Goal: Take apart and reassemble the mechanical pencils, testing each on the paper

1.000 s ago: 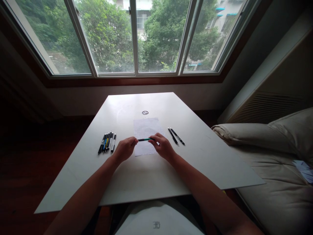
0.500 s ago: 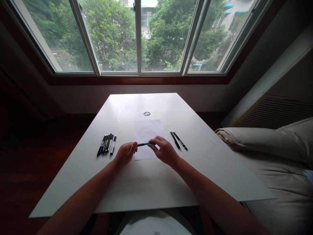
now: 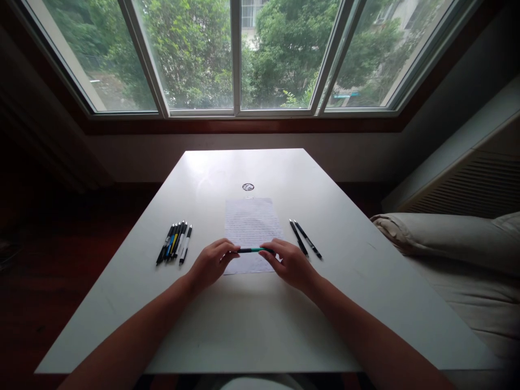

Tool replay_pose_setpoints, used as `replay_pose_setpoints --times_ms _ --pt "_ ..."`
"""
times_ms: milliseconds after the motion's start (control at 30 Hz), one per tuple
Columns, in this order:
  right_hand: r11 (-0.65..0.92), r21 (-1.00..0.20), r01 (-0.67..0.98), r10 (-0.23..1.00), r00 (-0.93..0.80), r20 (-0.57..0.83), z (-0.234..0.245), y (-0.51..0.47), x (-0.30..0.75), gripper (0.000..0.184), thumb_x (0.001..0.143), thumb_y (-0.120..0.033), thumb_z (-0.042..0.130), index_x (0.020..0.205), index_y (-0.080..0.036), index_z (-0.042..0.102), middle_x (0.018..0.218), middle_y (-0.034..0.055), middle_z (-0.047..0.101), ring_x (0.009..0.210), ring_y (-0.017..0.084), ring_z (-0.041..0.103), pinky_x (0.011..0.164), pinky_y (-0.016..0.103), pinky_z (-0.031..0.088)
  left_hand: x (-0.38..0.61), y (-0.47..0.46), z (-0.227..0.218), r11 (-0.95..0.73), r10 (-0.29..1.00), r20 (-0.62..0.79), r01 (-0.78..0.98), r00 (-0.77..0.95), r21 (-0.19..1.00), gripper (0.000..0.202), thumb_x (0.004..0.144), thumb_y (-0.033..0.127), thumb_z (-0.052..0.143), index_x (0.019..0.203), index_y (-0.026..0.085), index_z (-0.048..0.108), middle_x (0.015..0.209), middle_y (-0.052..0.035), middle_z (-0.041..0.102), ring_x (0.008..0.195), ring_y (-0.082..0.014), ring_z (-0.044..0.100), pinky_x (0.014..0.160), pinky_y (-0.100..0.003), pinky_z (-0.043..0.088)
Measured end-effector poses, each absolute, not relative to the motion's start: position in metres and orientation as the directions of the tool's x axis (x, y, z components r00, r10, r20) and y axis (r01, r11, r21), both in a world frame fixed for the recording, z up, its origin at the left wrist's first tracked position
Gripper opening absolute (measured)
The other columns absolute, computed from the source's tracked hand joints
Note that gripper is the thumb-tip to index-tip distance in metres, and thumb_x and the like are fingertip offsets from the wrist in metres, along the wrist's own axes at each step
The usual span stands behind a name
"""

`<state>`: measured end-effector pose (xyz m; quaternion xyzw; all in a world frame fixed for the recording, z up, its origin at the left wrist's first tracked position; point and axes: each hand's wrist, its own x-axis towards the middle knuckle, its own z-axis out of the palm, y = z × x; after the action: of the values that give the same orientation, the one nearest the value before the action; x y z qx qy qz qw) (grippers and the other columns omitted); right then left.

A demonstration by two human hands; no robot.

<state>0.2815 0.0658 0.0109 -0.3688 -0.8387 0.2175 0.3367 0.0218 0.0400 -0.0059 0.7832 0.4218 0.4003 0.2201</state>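
Black-and-green pen point(image 3: 248, 250) has levelled slightly, held by left hand point(image 3: 212, 264) and right hand point(image 3: 293, 264).

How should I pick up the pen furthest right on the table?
Probably pinch the rightmost pen across its middle from above, since it's thin and lies flat, slanted. Come in from the right: the neighbouring pen lies close on its left.

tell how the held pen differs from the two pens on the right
The held pen shows green and black; the two pens on the right look mostly black. The held pen runs crosswise between left hand and right hand, while the two pens on the right lie slanted on the white table. All are slim and straight.
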Motion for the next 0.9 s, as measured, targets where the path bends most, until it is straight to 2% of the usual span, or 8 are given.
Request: replay_pose_setpoints --times_ms 167,367,533,633,767,900 --pt "0.610 -0.638 0.470 0.782 -0.487 0.390 0.010 0.066 0.280 0.021 0.098 -0.038 0.056 0.105 -0.024 0.070 0.080 0.0045 0.066 0.066 0.017 0.057 0.062 0.031 0.047 0.019 0.042 -0.005 -0.496 0.868 0.387 0.578 0.311 0.648 0.018 0.098 0.032 0.055 0.100 0.020 0.067 0.093 -0.0071 0.068 0.084 -0.0183 0.063 0.075 -0.029 0.048" --pt "0.579 -0.693 0.429 0.799 -0.467 0.379 0.007 0.066 0.283 0.020 0.095 -0.036 0.060 0.107 -0.025 0.070 0.087 0.0053 0.067 0.067 0.017 0.058 0.064 0.031 0.051 0.022 0.036 -0.004 -0.438 0.899 0.318 0.630 0.300 0.641 0.035 0.102 0.037 0.043 0.080 0.019 0.064 0.079 -0.0050 0.064 0.072 -0.0161 0.058 0.068 -0.026 0.045" --pt "0.533 -0.746 0.399 0.826 -0.435 0.358 0.005 0.065 0.282 0.019 0.093 -0.037 0.062 0.106 -0.025 0.071 0.087 0.0055 0.068 0.067 0.017 0.059 0.061 0.031 0.051 0.026 0.032 0.000 -0.434 0.901 0.320 0.593 0.293 0.678 0.030 0.101 0.035 0.046 0.086 0.018 0.067 0.083 -0.0057 0.065 0.076 -0.0161 0.058 0.069 -0.026 0.046" --pt "0.514 -0.769 0.382 0.835 -0.429 0.345 0.004 0.064 0.282 0.020 0.093 -0.037 0.063 0.105 -0.024 0.071 0.087 0.0058 0.068 0.067 0.016 0.058 0.061 0.031 0.051 0.027 0.031 0.002 -0.452 0.892 0.345 0.561 0.293 0.694 0.023 0.100 0.033 0.050 0.097 0.019 0.068 0.089 -0.0065 0.066 0.080 -0.0164 0.059 0.072 -0.027 0.048" --pt "0.488 -0.787 0.377 0.846 -0.428 0.319 0.003 0.064 0.281 0.019 0.093 -0.035 0.063 0.105 -0.023 0.070 0.087 0.0049 0.067 0.066 0.015 0.057 0.061 0.030 0.050 0.028 0.030 0.002 -0.446 0.895 0.360 0.522 0.264 0.727 0.019 0.096 0.030 0.058 0.113 0.021 0.063 0.096 -0.0057 0.064 0.080 -0.0146 0.060 0.067 -0.024 0.050" --pt "0.465 -0.811 0.355 0.854 -0.422 0.305 0.002 0.064 0.281 0.018 0.093 -0.035 0.063 0.104 -0.023 0.070 0.088 0.0051 0.068 0.071 0.017 0.059 0.060 0.029 0.049 0.027 0.031 0.000 -0.471 0.881 0.415 0.494 0.226 0.731 0.011 0.093 0.024 0.063 0.103 0.021 0.062 0.095 -0.0043 0.063 0.079 -0.0136 0.060 0.070 -0.025 0.052"
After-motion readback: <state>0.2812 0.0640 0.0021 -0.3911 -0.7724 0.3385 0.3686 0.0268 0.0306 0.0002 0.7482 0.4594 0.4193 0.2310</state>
